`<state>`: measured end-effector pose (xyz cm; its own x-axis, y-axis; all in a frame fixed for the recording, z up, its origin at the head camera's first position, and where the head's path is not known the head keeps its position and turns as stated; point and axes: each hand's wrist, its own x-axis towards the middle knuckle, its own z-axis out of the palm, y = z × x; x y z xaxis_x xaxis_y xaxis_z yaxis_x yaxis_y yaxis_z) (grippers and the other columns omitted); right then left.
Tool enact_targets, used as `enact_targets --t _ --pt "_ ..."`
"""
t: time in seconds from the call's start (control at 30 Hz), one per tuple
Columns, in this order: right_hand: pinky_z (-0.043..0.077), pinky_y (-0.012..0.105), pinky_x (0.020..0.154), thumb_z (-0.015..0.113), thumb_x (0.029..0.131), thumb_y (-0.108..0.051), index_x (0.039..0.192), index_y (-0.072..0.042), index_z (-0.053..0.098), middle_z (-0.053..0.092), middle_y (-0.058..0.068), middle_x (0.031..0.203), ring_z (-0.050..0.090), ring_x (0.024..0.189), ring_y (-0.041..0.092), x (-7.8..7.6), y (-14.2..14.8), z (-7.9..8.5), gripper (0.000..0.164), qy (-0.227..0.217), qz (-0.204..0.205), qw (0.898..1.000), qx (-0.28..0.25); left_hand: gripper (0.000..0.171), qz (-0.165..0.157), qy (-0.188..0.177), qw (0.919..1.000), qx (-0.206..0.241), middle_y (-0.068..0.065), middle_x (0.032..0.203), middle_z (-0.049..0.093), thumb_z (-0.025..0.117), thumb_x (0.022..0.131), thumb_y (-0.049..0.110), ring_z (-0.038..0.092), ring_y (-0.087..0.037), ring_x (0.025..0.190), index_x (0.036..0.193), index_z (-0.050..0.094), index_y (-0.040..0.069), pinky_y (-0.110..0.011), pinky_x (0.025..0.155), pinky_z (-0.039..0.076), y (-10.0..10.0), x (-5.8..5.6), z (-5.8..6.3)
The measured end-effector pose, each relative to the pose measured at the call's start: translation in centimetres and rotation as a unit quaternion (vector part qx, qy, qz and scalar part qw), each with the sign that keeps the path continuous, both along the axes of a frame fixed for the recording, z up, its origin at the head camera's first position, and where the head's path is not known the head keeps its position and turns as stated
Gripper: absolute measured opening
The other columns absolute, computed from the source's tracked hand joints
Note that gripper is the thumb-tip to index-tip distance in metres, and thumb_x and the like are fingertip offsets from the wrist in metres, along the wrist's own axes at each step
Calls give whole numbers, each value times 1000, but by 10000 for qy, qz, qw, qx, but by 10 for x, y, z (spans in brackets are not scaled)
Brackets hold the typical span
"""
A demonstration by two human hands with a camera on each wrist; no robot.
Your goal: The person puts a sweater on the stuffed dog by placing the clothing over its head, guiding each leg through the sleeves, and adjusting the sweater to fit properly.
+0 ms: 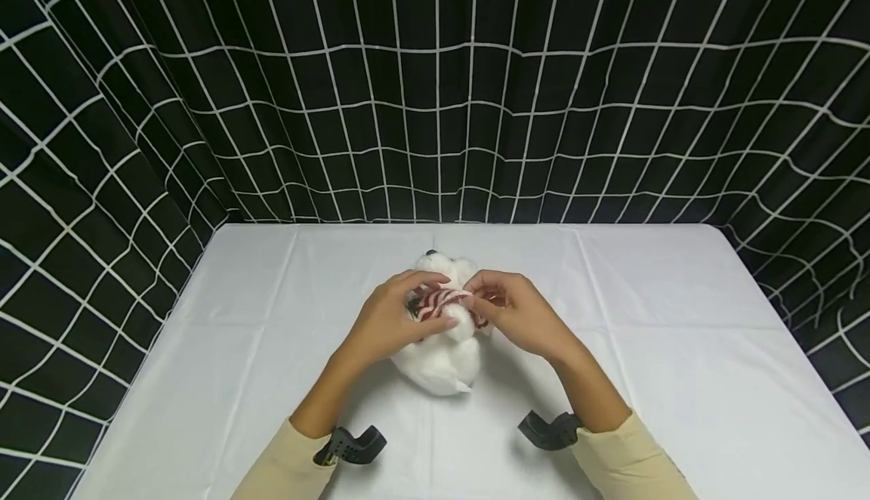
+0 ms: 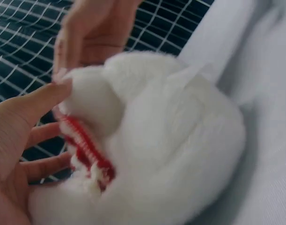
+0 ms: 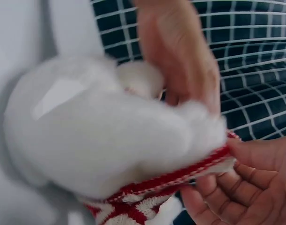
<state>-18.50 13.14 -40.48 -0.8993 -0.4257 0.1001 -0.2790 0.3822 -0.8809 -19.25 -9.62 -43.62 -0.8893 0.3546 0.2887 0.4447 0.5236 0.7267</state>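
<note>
A white plush toy [image 1: 438, 368] lies on the white-covered table, its dark nose pointing to the far side. It wears a red-and-white knitted sweater [image 1: 435, 302], bunched around its middle. My left hand [image 1: 384, 322] curves round the toy's left side. In the left wrist view its thumb presses a round white limb [image 2: 93, 101], with the fingers behind the knit. My right hand [image 1: 519, 311] pinches the sweater's edge; the right wrist view shows the red hem [image 3: 180, 171] stretched toward the thumb and fingers. A white tag [image 3: 61, 96] sticks out of the fur.
The white tablecloth [image 1: 680, 379] spreads to both sides of the toy. Black curtains with a white grid [image 1: 476, 92] hang behind and beside the table. A dark wrist mount [image 1: 356, 445] sits at each sleeve cuff.
</note>
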Motion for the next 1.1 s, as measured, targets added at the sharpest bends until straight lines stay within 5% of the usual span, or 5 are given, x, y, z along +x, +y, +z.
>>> enact_targets --t 0.17,0.37,0.5,0.67,1.1 --pt "54 29 65 64 98 -4 98 0 69 67 11 83 64 74 23 5 2 6 6 -542 236 9961 -651 31 424 596 9954 -612 10 100 70 86 80 35 60 -11 85 106 73 25 -37 81 46 17 -3 3" --pt "55 33 67 69 93 -1 98 -4 70 64 12 80 64 76 27 11 -5 -1 6 53 -127 9972 -729 20 835 1356 9834 -869 10 81 59 85 78 22 49 -9 64 93 71 23 -31 63 45 26 -6 -1" --pt "53 37 71 84 80 -4 107 -8 68 62 7 86 60 80 27 16 -15 -16 31 1267 -1015 9865 -224 28 624 1560 9852 -344 8 82 61 84 78 7 52 -9 67 102 78 21 -30 61 47 21 -2 2" --pt "45 40 77 92 71 -17 118 -7 63 62 9 99 56 90 30 16 -26 -40 56 2630 -1946 9440 422 29 186 1749 9844 14 8 85 60 85 80 7 53 -6 70 105 82 21 -26 62 45 17 2 5" --pt "40 51 92 78 71 -10 128 -4 61 62 13 124 55 109 34 14 -40 -61 60 2604 -2828 9229 239 18 -317 2338 9718 -65 6 91 71 77 84 1 62 -8 74 93 83 15 -25 64 50 2 10 1"
